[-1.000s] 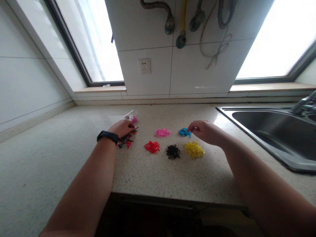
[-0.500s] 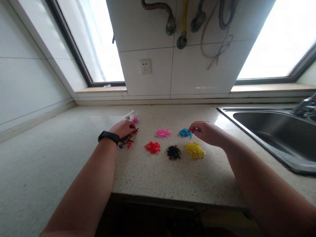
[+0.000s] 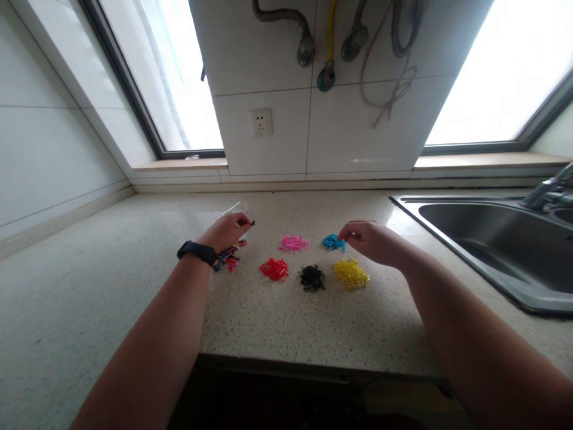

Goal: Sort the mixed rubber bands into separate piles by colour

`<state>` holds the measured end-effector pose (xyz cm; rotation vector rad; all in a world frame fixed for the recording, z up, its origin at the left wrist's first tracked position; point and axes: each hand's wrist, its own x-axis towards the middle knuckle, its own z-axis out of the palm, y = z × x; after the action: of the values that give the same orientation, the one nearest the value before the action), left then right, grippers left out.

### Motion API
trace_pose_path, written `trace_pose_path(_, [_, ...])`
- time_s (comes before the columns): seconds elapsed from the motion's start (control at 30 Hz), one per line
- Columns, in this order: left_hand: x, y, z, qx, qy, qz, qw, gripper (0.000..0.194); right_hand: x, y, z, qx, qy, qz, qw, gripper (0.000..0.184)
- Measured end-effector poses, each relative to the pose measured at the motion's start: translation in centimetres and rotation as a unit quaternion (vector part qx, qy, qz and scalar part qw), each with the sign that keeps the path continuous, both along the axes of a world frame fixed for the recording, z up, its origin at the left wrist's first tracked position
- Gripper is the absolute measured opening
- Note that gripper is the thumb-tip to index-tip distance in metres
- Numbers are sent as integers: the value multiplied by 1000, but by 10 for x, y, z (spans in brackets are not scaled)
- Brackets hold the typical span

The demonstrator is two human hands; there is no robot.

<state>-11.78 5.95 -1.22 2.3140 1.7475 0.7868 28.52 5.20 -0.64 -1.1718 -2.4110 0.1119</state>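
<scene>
My left hand, wearing a black wristband, pinches a small black rubber band between thumb and fingertips. It hovers just above a mixed-colour pile of bands, partly hiding it. My right hand is at the right edge of the blue pile, its fingers pinched together; what is between them is too small to make out. Between and in front of the hands lie a pink pile, a red pile, a black pile and a yellow pile.
A clear plastic bag lies behind my left hand on the speckled countertop. To the right is a steel sink with a faucet. A wall socket and pipes are on the tiled wall.
My left hand has lifted slightly from the mixed pile, with a black rubber band now at its fingertips. My right hand stays by the blue pile. The view has shifted slightly.
</scene>
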Motion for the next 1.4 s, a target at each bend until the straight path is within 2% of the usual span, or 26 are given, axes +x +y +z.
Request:
trace_pose_path(0.13, [18, -8, 7, 5, -55, -26, 998, 23, -2, -1, 1, -2, -4, -5, 1000, 25])
trace_pose_path(0.33, [36, -21, 17, 66, -84, -48, 993, 20, -5, -3, 2, -2, -2, -2, 1000, 25])
trace_pose_path(0.47, [54, -29, 17, 32, -184, -79, 979, 21, -6, -6, 4, 0, -1, 1, 1000, 25])
trace_pose_path(0.57, [70, -32, 11, -10, -280, -136, 950, 23, -7, -7, 5, 2, 2, 0, 1000, 24])
trace_pose_path(0.73, [93, -40, 3, -95, -412, -198, 884, 27, -8, -8, 6, 0, 0, -4, 1000, 25])
trace_pose_path(0.87, [105, -51, 8, -150, -480, -202, 841, 31, -10, -10, 8, -4, 10, -1, 1000, 25])
trace_pose_path(1.03, [115, -63, 14, -184, -514, -203, 813, 33, -21, -19, 14, -37, 88, 35, 995, 26])
trace_pose_path(1.17, [120, -66, 13, -203, -519, -223, 800, 33, -39, -36, 20, -108, 200, 68, 971, 19])
trace_pose_path(1.23, [121, -68, 13, -216, -516, -228, 797, 33, -48, -44, 22, -149, 261, 104, 948, 16])
trace_pose_path(1.4, [122, -72, 13, -249, -486, -247, 801, 27, -64, -53, 23, -207, 380, 191, 881, 28])
